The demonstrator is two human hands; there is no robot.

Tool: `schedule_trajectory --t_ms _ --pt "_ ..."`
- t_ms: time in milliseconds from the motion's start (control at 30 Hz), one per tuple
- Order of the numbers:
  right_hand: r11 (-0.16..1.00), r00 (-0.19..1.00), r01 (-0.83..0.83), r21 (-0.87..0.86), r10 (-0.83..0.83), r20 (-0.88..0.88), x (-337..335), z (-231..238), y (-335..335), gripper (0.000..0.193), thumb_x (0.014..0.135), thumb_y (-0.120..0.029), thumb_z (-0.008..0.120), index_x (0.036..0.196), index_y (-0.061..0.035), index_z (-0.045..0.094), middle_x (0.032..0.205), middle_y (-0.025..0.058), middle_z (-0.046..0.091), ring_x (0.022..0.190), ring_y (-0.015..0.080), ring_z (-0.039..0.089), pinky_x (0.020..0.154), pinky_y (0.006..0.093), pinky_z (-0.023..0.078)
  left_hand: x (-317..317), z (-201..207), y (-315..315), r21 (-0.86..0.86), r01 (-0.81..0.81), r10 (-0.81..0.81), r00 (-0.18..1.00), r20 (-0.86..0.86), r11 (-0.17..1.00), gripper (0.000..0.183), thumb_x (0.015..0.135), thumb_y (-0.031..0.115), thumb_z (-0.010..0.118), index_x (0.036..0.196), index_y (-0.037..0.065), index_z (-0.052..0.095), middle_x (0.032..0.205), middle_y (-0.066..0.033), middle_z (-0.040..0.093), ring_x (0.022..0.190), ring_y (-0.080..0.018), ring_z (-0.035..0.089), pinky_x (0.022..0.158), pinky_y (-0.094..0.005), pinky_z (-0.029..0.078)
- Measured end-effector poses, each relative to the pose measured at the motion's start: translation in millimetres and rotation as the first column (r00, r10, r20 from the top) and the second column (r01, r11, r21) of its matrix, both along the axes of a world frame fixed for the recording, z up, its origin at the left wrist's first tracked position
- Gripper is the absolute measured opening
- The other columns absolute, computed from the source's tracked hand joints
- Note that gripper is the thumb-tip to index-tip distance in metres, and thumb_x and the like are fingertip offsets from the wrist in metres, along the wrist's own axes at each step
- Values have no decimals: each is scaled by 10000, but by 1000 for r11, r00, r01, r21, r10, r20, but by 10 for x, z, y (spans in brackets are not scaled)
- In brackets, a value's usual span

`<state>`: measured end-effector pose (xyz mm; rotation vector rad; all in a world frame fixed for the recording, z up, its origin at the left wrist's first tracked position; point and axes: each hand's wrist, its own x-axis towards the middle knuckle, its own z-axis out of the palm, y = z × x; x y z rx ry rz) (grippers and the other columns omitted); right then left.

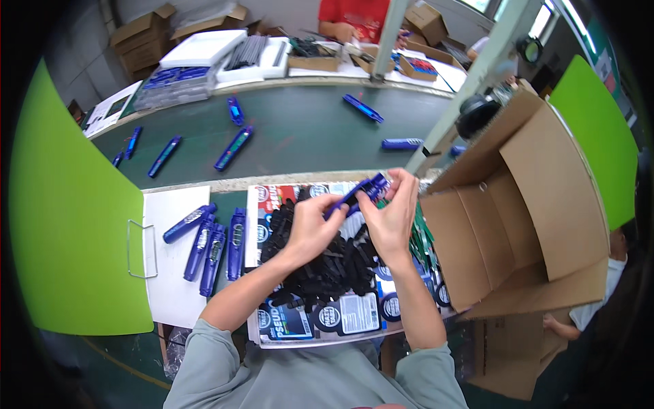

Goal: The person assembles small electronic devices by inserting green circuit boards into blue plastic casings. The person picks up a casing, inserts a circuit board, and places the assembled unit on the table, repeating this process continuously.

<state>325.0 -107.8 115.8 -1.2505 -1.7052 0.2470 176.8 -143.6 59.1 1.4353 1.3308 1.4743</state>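
A long blue plastic casing (368,185), slim and pen-shaped with a dark opening along it, is held between my two hands above the work board. My left hand (315,225) pinches its lower left end. At its right end, my right hand (392,215) grips it with thumb and fingers. Below my hands lies a heap of small black plastic parts (327,273) on a board covered with printed sheets (354,313). Green strips (422,238) lie beside my right wrist. Several finished-looking blue casings (236,244) rest to the left of the heap.
Beyond the board runs a dark green conveyor belt (293,146) with several scattered blue casings (234,148). An open cardboard box (504,225) stands close on the right. Green panels (75,218) flank both sides. Across the belt, a person in red (354,17) sits behind trays and boxes.
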Motion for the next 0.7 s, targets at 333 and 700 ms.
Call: schedule_trajectory --t_ms 333,700 --pt "887 917 -329 -324 218 -333 989 -137 333 288 888 -140 767 1116 23 700 948 108 735 870 156 698 767 291 544 -70 168 -249 -223 169 -121 969 214 960 279 992 84 626 1256 -3 645 895 -8 674 710 -49 634 567 -201 497" --pt "927 859 161 -340 38 510 1067 -507 382 255 893 -174 689 1088 -10 704 1038 196 720 976 400 691 853 508 533 -102 114 -267 -225 177 -113 956 269 958 298 996 107 627 1270 -9 642 861 -19 690 707 -59 636 573 -215 504"
